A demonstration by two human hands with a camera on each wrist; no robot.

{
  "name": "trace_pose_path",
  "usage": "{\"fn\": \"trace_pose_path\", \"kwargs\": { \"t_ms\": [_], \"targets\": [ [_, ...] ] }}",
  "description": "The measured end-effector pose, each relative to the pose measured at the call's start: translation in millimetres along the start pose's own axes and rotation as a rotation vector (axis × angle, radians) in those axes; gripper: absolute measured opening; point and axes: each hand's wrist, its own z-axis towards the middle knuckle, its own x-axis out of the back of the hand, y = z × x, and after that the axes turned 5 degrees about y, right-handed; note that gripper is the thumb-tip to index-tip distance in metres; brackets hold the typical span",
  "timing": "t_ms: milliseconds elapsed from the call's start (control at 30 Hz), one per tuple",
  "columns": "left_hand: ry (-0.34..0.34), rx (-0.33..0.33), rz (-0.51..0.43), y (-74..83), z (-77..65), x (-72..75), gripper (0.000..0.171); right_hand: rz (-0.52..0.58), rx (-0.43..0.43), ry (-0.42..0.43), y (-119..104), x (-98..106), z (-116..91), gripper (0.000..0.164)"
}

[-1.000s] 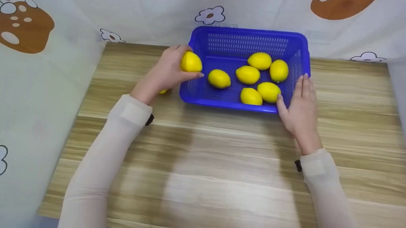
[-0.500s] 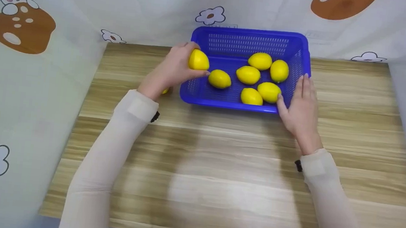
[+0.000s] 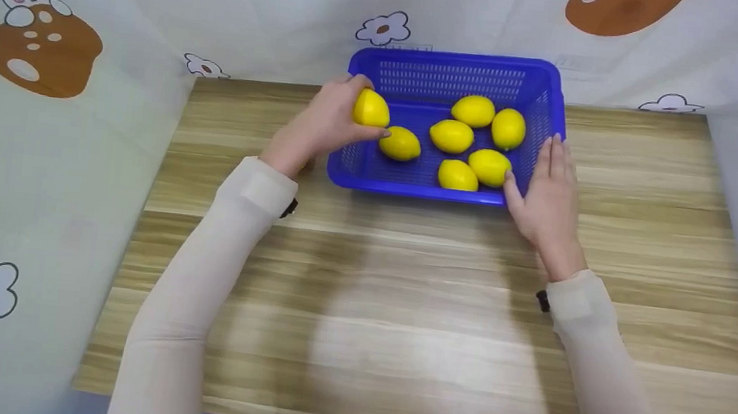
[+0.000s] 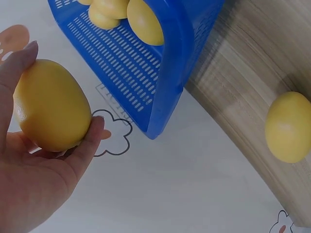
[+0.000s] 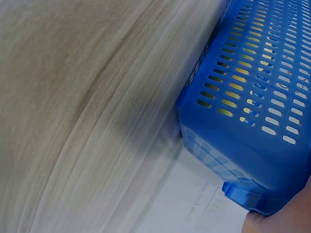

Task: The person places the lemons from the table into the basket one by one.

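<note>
My left hand (image 3: pixel 330 117) holds a yellow lemon (image 3: pixel 372 108) between thumb and fingers, over the left end of a blue plastic basket (image 3: pixel 412 189). In the left wrist view the held lemon (image 4: pixel 53 104) is raised beside the basket's rim (image 4: pixel 170 58). Inside the basket lie several lemons, the closest one (image 3: pixel 400 144) right by my left thumb. My right hand (image 3: pixel 551 205) rests at the basket's front right corner, straight fingers along the right side and thumb at the front rim. Only a bit of the right hand (image 5: pixel 286 216) shows in the right wrist view.
One more lemon (image 4: pixel 289 127) lies on the wooden table (image 3: pixel 439 324) outside the basket, hidden behind my left wrist in the head view. A patterned white curtain (image 3: pixel 280 12) stands right behind the basket, with more curtain along both sides.
My left hand has moved right with its lemon, from the basket's left rim to farther over the inside. The right hand and the basket have stayed put.
</note>
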Motion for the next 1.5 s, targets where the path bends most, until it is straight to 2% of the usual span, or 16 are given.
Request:
{"fn": "trace_pose_path", "kwargs": {
  "t_ms": [400, 933, 1500],
  "targets": [
    [0.003, -0.039, 0.005, 0.6, -0.7, -3.4, 0.072, -0.001, 0.004, 0.02, 1, -1, 1, 0.083],
    [-0.022, 0.019, 0.025, -1.3, 0.6, -1.6, 0.077, -0.007, -0.002, 0.007, 0, -1, 1, 0.084],
    [-0.007, 0.016, 0.003, -12.3, -3.2, -7.8, 0.075, -0.002, -0.018, -0.011, -1, 1, 1, 0.084]
  ]
}}
